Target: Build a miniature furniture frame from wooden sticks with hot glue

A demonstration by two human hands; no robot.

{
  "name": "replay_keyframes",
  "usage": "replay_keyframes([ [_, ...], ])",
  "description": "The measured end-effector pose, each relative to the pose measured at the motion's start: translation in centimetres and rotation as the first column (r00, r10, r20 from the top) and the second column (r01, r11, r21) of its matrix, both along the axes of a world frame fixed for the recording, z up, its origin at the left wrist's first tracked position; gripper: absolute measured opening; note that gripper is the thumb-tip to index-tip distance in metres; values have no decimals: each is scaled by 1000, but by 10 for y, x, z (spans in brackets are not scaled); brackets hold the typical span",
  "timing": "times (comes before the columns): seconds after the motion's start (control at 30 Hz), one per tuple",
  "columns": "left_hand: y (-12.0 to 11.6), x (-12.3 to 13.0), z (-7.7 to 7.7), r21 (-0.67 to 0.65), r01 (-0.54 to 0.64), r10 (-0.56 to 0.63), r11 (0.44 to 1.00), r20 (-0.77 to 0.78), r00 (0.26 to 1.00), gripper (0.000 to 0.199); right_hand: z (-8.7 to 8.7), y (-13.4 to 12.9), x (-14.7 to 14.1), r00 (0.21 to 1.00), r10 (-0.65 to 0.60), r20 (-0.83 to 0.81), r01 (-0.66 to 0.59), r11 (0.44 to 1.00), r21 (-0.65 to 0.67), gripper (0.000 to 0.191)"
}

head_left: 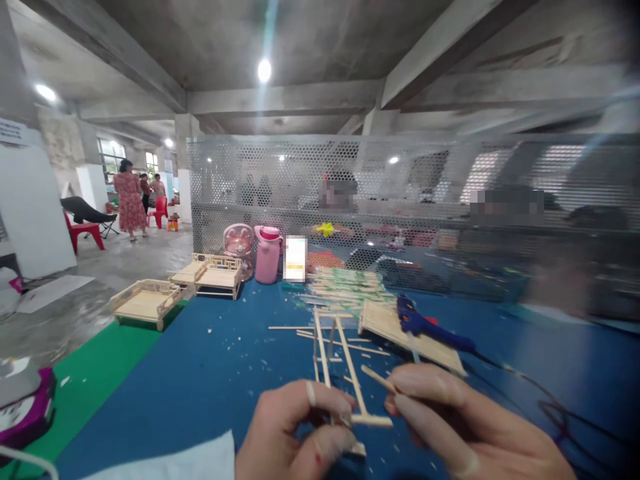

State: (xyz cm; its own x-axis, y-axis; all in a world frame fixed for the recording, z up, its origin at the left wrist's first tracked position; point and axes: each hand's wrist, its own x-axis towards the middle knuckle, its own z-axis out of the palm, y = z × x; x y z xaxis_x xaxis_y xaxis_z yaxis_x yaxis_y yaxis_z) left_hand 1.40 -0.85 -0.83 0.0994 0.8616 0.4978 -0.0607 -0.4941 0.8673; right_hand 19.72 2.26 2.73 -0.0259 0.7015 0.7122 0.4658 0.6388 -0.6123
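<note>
My left hand (295,427) is closed in a pinch near the bottom of the view, with thumb and forefinger on the near end of a frame of thin wooden sticks (351,365). The frame's long bars run away from me, and a crosspiece juts out to the right of my fingers. Just right of it, my right hand (460,417) pinches a short wooden stick (375,377) between thumb and forefinger, its free end pointing toward the frame. Pale coverings wrap some fingertips. Beyond my right hand, a blue glue gun (430,325) rests on a slatted wooden panel (385,327).
Loose sticks (345,283) are piled at the back of the blue tabletop (200,373). Small wooden furniture models (145,303) stand at the left, near a pink flask (269,257). A perforated metal screen (290,180) closes the far side. The glue gun's cable (520,377) trails right.
</note>
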Motion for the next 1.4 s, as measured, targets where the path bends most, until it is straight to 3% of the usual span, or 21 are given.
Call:
replay_keyframes([
  [0.07,-2,-2,4,38,-43,44,998,-43,998,11,5,-6,-1,999,10,37,-11,999,35,2],
  [0.17,-4,-6,8,94,-97,109,991,-143,984,15,14,-17,-5,988,55,145,-73,989,128,11],
  [0.3,-1,-12,1,166,-52,87,985,-208,974,29,19,-25,-13,942,147,303,-207,962,178,26],
  [0.43,0,-14,-6,192,-61,110,980,-260,959,32,16,-26,-18,915,199,351,-274,945,180,28],
  [0.6,-1,-15,-5,334,-107,221,936,-325,919,23,10,-23,-20,911,211,355,-293,936,194,27],
  [0.7,-1,-15,-4,402,-86,224,912,-309,924,24,9,-23,-21,916,221,334,-303,929,214,25],
  [1.17,-4,-17,-3,377,-102,233,921,-319,919,25,3,-25,-28,924,330,192,-349,935,72,20],
  [1.4,-4,-16,2,395,-136,271,909,-310,911,25,1,-24,-32,965,231,122,-241,968,69,15],
])
